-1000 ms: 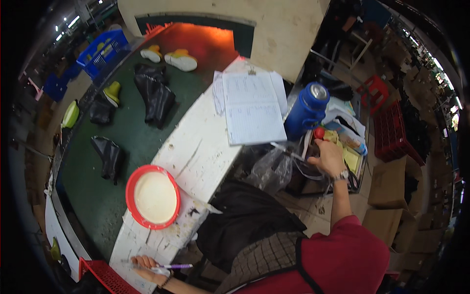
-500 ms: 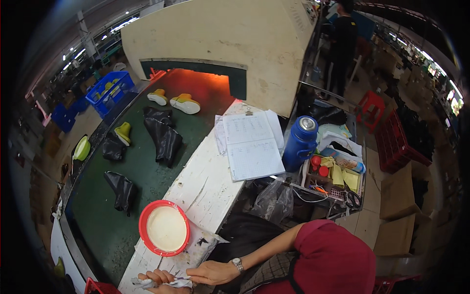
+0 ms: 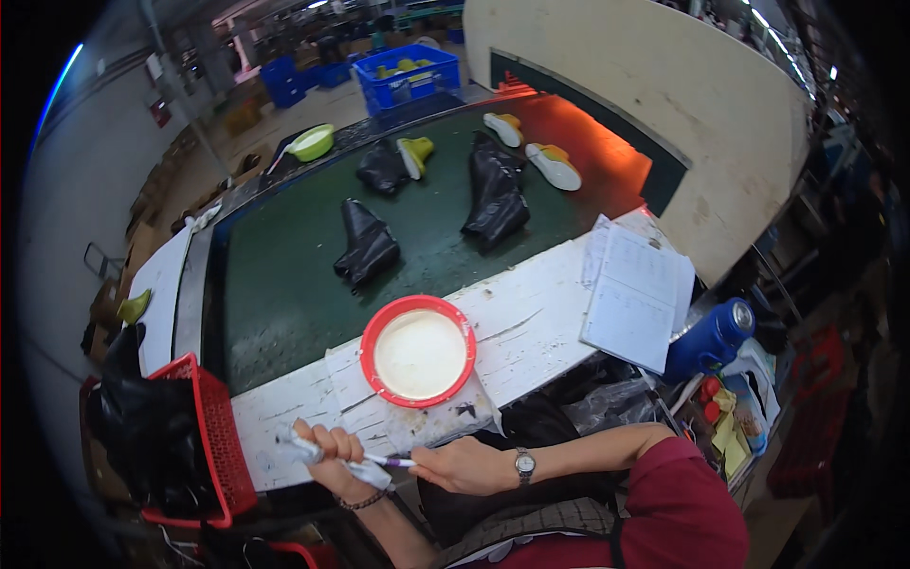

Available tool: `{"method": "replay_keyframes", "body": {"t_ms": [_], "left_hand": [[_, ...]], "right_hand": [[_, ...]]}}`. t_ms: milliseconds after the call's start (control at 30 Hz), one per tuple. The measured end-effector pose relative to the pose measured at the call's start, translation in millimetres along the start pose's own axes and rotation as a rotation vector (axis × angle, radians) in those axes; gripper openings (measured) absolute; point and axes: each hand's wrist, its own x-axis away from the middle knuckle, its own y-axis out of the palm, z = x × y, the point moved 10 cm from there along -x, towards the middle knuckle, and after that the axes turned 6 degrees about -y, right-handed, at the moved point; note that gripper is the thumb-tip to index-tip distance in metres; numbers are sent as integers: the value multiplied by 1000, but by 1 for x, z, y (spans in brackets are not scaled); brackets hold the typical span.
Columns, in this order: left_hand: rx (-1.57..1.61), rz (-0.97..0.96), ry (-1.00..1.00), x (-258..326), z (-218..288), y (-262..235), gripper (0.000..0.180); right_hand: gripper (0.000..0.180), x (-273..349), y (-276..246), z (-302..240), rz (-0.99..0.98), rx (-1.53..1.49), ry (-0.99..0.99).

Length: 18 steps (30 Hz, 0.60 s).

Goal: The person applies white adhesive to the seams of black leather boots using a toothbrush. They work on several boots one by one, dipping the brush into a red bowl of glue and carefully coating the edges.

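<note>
At the lower center of the frame, a person's left hand (image 3: 332,457) is keeping its fingers clamped on a crumpled white cloth (image 3: 372,473), while the right hand (image 3: 464,466) is pinching a purple-and-white pen (image 3: 394,462) jutting from it. A red bowl (image 3: 367,353) of cream-colored liquid is standing mid-frame, blocking the way from the hands to black boot uppers (image 3: 496,194) on a green conveyor belt (image 3: 284,275); a red crate (image 3: 227,455) is hemming in the lower left, and a notebook (image 3: 633,299) and blue flask (image 3: 706,343) are crowding the right.
</note>
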Motion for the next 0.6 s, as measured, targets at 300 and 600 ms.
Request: {"method": "replay_keyframes", "body": {"t_ms": [300, 600], "left_hand": [[648, -291, -88, -1, 8, 59, 18], [282, -335, -41, -3, 47, 50, 22]], "right_hand": [[43, 31, 85, -14, -542, -1596, 535], [27, 23, -229, -140, 731, 78, -251]]}}
